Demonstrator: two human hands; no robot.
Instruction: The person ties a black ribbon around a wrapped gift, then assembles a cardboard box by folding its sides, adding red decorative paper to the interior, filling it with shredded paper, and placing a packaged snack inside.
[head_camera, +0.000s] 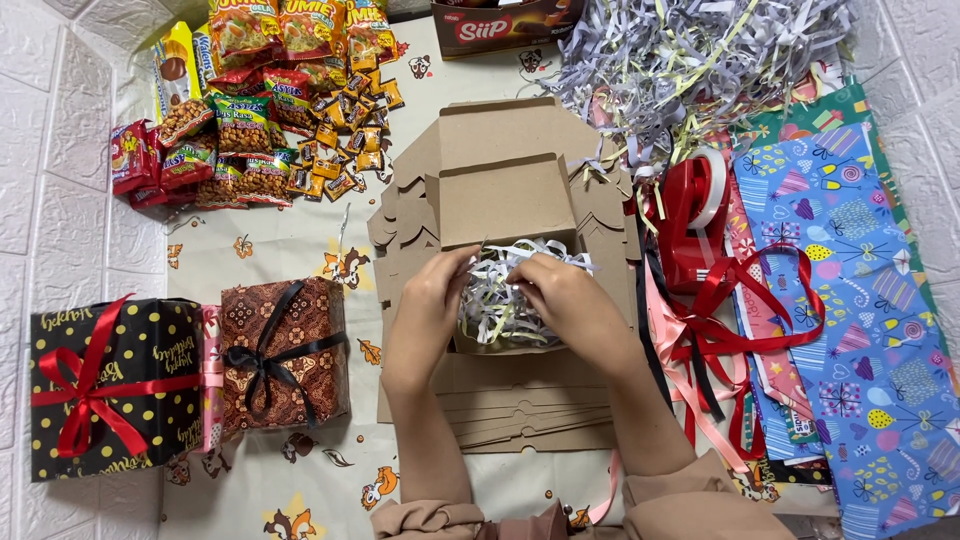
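A: Well, what lay leftmost?
B: Two wrapped gifts (190, 375). Centrally, left hand (428, 305) and right hand (565, 300), fingers curled, gripped shredded paper (500, 290) inside the open cardboard box (505, 205).
A: Obstructions?
B: Red ribbon (745, 310) and wrapping paper (860, 300) crowded the right.

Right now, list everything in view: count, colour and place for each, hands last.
open box: one, brown cardboard, centre, lid up
shred in box: a handful, white and grey, inside the open box
flat boxes: a stack, brown, under the open box
shred pile: one heap, grey, white and yellow, top right
snack packs: many, red, green and orange, top left
wrapped gifts: three; black dotted with red ribbon, a thin pink one, brown patterned with black ribbon; left
tape dispenser: one, red, right of the box
ribbons: several, red, pink and black, right
wrapping paper: several sheets, blue patterned uppermost, far right
left hand: on the shred
right hand: on the shred
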